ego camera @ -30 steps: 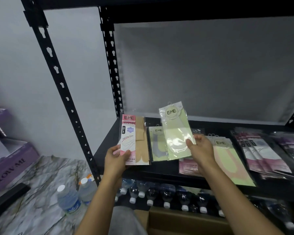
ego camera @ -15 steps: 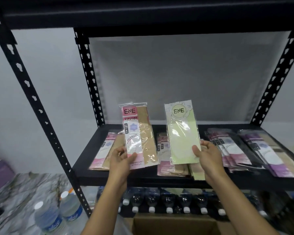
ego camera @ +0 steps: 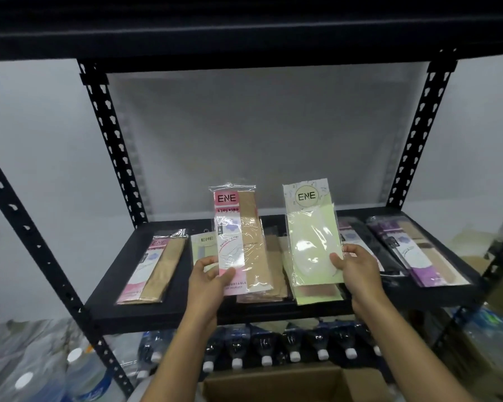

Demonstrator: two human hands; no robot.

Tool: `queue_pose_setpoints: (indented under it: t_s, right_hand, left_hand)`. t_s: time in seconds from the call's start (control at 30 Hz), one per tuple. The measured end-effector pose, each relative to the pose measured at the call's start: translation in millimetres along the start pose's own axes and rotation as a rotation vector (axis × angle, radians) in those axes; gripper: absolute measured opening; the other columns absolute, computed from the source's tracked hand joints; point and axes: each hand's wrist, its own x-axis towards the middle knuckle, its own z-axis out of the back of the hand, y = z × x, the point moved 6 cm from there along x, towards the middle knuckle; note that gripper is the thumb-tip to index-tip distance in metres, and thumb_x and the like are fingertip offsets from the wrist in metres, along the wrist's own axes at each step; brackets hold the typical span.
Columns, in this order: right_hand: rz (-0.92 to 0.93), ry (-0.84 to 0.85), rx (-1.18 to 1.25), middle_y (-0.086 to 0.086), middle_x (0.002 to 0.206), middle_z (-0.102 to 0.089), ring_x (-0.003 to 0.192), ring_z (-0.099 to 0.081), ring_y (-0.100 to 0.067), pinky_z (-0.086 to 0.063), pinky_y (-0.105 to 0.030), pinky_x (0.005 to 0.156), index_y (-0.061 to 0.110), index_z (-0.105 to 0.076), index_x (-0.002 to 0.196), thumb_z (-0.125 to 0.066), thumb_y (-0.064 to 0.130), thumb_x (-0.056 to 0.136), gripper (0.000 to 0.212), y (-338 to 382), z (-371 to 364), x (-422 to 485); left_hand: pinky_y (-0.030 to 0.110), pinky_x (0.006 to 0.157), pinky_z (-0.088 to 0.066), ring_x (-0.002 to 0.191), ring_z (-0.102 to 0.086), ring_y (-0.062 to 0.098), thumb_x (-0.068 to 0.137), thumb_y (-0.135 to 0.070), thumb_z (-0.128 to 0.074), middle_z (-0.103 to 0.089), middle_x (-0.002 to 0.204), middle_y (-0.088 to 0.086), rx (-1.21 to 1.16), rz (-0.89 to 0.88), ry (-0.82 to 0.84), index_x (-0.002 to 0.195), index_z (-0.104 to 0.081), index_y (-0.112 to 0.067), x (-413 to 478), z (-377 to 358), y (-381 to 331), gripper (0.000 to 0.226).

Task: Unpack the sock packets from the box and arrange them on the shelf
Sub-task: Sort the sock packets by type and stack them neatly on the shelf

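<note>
My left hand (ego camera: 208, 278) grips the lower edge of a pink and beige stocking packet (ego camera: 240, 236), held upright above the black shelf (ego camera: 169, 313). My right hand (ego camera: 356, 269) pinches a pale green sock packet (ego camera: 312, 233), also upright, to the right of the first. Below them several packets lie flat on the shelf: a pink and beige one (ego camera: 154, 269) at the left, a green one (ego camera: 205, 242) beside it, beige and green stacks in the middle, purple ones (ego camera: 418, 250) at the right. The open cardboard box (ego camera: 270, 384) sits below my arms.
Black perforated uprights (ego camera: 111, 140) frame the shelf, and another shelf board (ego camera: 244, 24) runs overhead. Water bottles with white caps (ego camera: 295, 348) lie in a row under the shelf. More bottles (ego camera: 79, 372) stand at the lower left on a marbled surface.
The view has swung right and up to face the shelf squarely. Both hands have raised their packets upright and spread them a little apart.
</note>
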Motion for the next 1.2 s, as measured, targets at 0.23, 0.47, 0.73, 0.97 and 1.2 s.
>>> queue_pose_setpoints:
  t_s: [0.23, 0.47, 0.73, 0.97, 1.2]
  right_hand:
    - [-0.015, -0.044, -0.128, -0.011, 0.100, -0.067, 0.087, -0.063, -0.022, -0.047, -0.030, 0.067, 0.005, -0.059, 0.104, -0.062, 0.006, 0.086, 0.018, -15.8, 15.6, 14.9]
    - [-0.019, -0.056, -0.280, -0.008, 0.097, -0.064, 0.075, -0.058, -0.018, -0.039, -0.024, 0.055, 0.006, -0.055, 0.102, -0.063, 0.007, 0.084, 0.019, -28.0, 9.5, 23.0]
    - [0.094, -0.083, -0.628, -0.004, 0.087, -0.056, 0.074, -0.056, -0.022, -0.041, -0.027, 0.059, 0.009, -0.052, 0.103, -0.060, 0.018, 0.088, 0.019, -28.3, -0.1, 15.5]
    - [0.196, -0.083, -0.972, 0.000, 0.087, -0.051, 0.068, -0.046, -0.016, -0.030, -0.022, 0.051, 0.010, -0.058, 0.107, -0.056, 0.032, 0.091, 0.026, -27.3, -3.3, 0.4]
    - [0.268, -0.103, -1.082, -0.008, 0.132, -0.052, 0.100, -0.062, -0.028, -0.044, -0.030, 0.069, 0.010, -0.060, 0.118, -0.053, 0.038, 0.090, 0.040, -27.6, -4.4, -1.3]
  left_hand:
    - [0.030, 0.066, -0.052, 0.085, -0.069, 0.022, 0.088, -0.001, -0.067, -0.069, 0.105, 0.009, 0.095, -0.001, 0.004, 0.109, -0.050, -0.018, 9.4, -22.5, 14.7, 0.032]
    - [0.036, 0.065, -0.057, 0.082, -0.071, 0.024, 0.088, 0.001, -0.065, -0.071, 0.099, 0.010, 0.207, 0.035, -0.006, 0.098, -0.049, -0.018, 24.3, -35.3, 29.0, 0.027]
    - [0.023, 0.055, -0.047, 0.074, -0.062, 0.008, 0.086, -0.017, -0.068, -0.065, 0.091, -0.001, 0.681, -0.131, -0.060, 0.107, -0.051, -0.015, 25.3, -38.3, 21.4, 0.027]
    - [0.030, 0.071, -0.042, 0.088, -0.053, 0.018, 0.087, -0.035, -0.065, -0.047, 0.110, 0.002, 0.954, -0.158, -0.043, 0.115, -0.053, -0.009, 26.9, -34.2, 31.2, 0.040]
    - [0.023, 0.060, -0.043, 0.083, -0.059, 0.012, 0.089, -0.038, -0.064, -0.059, 0.108, 0.006, 0.839, -0.188, -0.026, 0.120, -0.053, -0.012, 26.6, -25.2, 32.1, 0.043]
